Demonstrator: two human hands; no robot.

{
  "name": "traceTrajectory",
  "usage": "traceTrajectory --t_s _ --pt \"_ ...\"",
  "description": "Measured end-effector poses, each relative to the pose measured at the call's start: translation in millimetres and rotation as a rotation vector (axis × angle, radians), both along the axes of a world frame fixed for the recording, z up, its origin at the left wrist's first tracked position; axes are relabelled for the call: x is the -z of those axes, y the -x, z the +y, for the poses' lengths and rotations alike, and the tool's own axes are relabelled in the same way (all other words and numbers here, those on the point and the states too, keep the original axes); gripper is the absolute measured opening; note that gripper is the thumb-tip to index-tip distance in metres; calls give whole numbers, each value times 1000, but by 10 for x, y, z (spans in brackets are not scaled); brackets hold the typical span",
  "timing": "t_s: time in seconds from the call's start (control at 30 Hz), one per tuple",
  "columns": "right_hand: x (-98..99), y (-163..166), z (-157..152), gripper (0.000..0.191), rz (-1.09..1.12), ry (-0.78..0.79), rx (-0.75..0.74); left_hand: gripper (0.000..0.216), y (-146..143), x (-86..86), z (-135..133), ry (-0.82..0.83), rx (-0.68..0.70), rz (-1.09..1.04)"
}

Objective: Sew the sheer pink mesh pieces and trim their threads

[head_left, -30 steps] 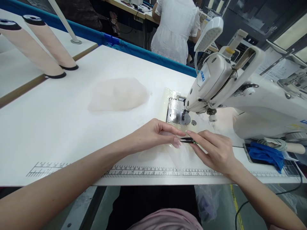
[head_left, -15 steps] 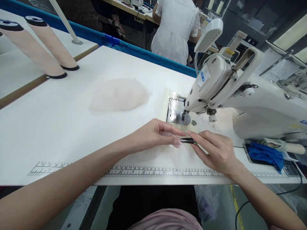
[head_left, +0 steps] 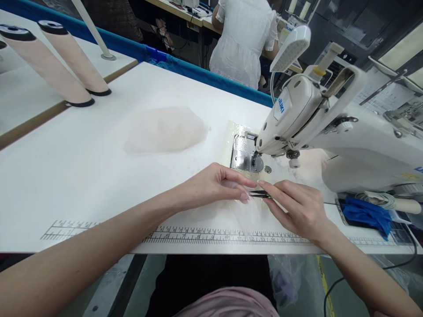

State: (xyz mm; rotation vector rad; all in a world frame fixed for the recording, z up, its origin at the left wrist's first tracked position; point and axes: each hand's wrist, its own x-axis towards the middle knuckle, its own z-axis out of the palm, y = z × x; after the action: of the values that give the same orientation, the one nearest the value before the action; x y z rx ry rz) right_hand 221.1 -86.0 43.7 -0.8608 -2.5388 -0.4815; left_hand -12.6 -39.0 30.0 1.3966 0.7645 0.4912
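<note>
My left hand (head_left: 220, 185) pinches a piece of sheer pale fabric (head_left: 246, 218) just in front of the sewing machine's needle plate (head_left: 243, 154). The rest of that fabric hangs down toward the printed ruler. In my right hand (head_left: 294, 204) is a small pair of black thread snips (head_left: 261, 193), its blades pointing left at the fabric edge by my left fingertips. Both hands almost meet at the fingertips. Whether the blades touch the fabric or a thread is too fine to tell.
The white sewing machine (head_left: 297, 110) stands at the right. Flat sheer fabric (head_left: 167, 130) lies on the table at centre left. Two thread cones (head_left: 79, 61) rest far left. A blue cloth (head_left: 366, 213) lies on a dark flat object at right. A person in white (head_left: 241, 39) sits beyond.
The view has shifted very slightly. Both hands, the snips and the fabric hold almost the same position.
</note>
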Motion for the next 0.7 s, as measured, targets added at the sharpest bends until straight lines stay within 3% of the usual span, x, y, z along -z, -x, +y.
traceTrajectory --t_s 0.7 --pt "-30 10 12 29 -46 -34 -19 29 -1 -50 -7 25 -7 36"
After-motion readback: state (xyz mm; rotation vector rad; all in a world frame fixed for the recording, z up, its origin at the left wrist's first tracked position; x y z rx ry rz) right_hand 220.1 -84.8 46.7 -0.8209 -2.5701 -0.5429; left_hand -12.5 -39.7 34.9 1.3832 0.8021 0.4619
